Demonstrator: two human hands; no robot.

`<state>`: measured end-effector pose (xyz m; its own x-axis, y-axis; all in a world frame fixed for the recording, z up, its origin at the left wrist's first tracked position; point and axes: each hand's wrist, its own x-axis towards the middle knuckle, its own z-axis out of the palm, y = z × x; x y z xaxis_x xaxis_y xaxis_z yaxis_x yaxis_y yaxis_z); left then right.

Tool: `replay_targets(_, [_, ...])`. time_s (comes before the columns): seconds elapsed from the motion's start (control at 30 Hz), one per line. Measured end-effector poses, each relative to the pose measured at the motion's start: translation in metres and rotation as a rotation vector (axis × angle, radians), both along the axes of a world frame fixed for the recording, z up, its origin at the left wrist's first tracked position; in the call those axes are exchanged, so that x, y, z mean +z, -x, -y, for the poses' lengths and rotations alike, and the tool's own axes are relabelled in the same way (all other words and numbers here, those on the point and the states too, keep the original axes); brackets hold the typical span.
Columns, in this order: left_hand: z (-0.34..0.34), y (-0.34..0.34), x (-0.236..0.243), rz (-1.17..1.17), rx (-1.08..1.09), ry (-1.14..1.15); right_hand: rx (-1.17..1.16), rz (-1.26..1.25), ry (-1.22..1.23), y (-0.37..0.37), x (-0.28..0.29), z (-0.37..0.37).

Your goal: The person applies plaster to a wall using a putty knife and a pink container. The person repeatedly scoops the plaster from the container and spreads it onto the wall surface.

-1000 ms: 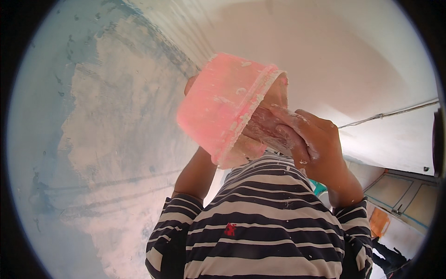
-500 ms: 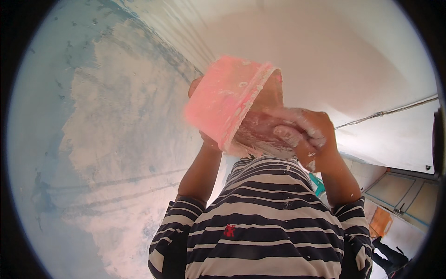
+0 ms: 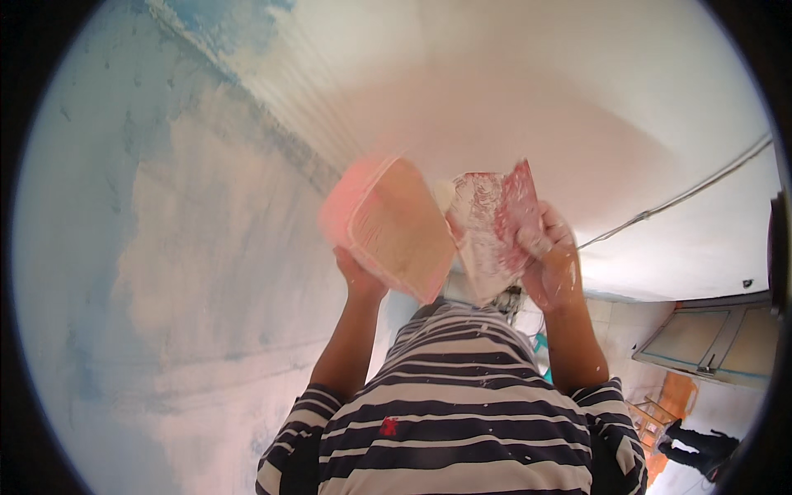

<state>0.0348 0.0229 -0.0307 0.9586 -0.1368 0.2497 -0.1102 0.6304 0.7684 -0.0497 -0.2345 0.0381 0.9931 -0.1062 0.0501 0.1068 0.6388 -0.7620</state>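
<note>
Head view looks up past a striped shirt (image 3: 462,412) at a plastered ceiling (image 3: 511,99). Left hand (image 3: 356,276) grips a pink tray (image 3: 396,227) from below, fingers closed on its lower edge. Right hand (image 3: 551,264) is closed round a smeared trowel (image 3: 493,227) — just beside the tray, blade's long axis pointing up toward the ceiling.

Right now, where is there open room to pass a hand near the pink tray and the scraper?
Open: left of the pink tray, toward the patchy blue wall, and above both tools under the pale ceiling. Crowded: between tray and plaster-smeared scraper, which nearly meet, and below, by the striped shirt.
</note>
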Motion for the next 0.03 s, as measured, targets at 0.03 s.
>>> replay_targets(0.03, [0.0045,-0.0040,0.0058,0.009,0.012,0.038,0.077,0.018,0.026,0.0019,0.0159,-0.0052])
